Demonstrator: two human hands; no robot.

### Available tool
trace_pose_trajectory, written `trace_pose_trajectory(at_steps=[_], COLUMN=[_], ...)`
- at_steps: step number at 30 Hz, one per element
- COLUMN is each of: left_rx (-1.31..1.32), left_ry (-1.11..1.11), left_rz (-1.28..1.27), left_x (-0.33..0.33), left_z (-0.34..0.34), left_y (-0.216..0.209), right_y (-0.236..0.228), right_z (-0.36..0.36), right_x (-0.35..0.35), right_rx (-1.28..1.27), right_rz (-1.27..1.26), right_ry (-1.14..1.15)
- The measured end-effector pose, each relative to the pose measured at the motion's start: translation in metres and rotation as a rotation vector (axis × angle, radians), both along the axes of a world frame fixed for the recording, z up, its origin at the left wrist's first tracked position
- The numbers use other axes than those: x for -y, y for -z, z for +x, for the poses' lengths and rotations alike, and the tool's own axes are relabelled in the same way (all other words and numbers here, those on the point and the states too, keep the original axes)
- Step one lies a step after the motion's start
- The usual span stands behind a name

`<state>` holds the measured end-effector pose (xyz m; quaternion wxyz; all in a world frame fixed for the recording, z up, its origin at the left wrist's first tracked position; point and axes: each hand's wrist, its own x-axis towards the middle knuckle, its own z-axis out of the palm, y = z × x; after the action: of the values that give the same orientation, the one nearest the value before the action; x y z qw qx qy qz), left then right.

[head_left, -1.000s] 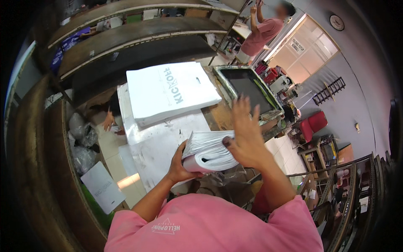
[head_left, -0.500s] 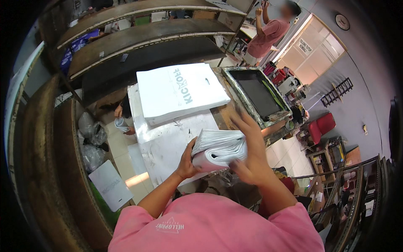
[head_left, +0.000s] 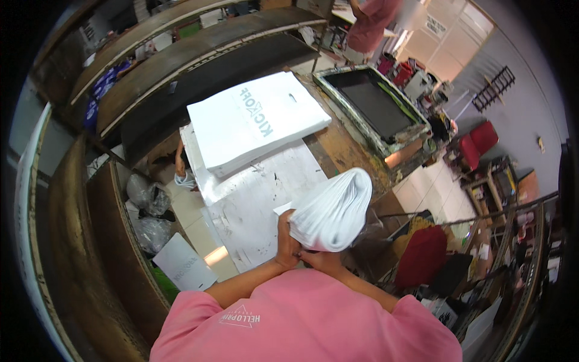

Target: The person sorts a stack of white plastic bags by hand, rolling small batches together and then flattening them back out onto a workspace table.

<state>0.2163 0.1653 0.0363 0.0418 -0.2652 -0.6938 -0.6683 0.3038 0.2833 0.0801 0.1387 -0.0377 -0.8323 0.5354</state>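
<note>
A thick bundle of white plastic bags (head_left: 330, 211), folded over with its layered edges fanned out, is held up over the near edge of the table. My left hand (head_left: 287, 238) grips its left side, closed round it. Just below the bundle, my right hand (head_left: 322, 259) has its fingertips pinched together at my left wrist; what they hold, if anything, is too small to make out. Beyond the bundle lies a tall stack of flat white bags (head_left: 265, 123) with grey print and a cut-out handle slot, on the white-covered tabletop (head_left: 265, 193).
A framed printing screen (head_left: 374, 102) lies at the table's far right. Long shelves (head_left: 199, 54) stand behind, others on the left. A printed white bag (head_left: 184, 262) lies lower left. Another person's hand (head_left: 180, 166) shows left of the table; a person in pink (head_left: 371, 27) stands far back.
The bundle has turned more upright and shifted right. My right hand has dropped from its right side to my left wrist. The view has tilted slightly, and the far person's raised hands are out of sight.
</note>
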Motion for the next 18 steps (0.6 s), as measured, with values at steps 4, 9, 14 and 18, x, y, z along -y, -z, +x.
trace_pose_trajectory(at_steps=[4,9,14,18], left_rx=[-0.139,-0.102,-0.094,0.246], left_ry=[0.082,0.002,-0.272,-0.348], left_rz=[-0.088,-0.174,-0.296,-0.177], left_x=[0.003,0.004,0.018,0.054], left_z=[0.002,-0.024,-0.084,-0.111], left_y=[0.002,-0.020,-0.041,-0.029], right_y=[0.017,0.022,-0.049,-0.077], right_z=[0.013,0.005,-0.034,-0.102], right_x=[-0.006,-0.031,-0.098,-0.155], right_rx=[-0.121,-0.121,0.055,0.337], right_rz=[0.226,-0.087,0.158,0.191], right_ry=[0.166,0.500,0.305,0.013])
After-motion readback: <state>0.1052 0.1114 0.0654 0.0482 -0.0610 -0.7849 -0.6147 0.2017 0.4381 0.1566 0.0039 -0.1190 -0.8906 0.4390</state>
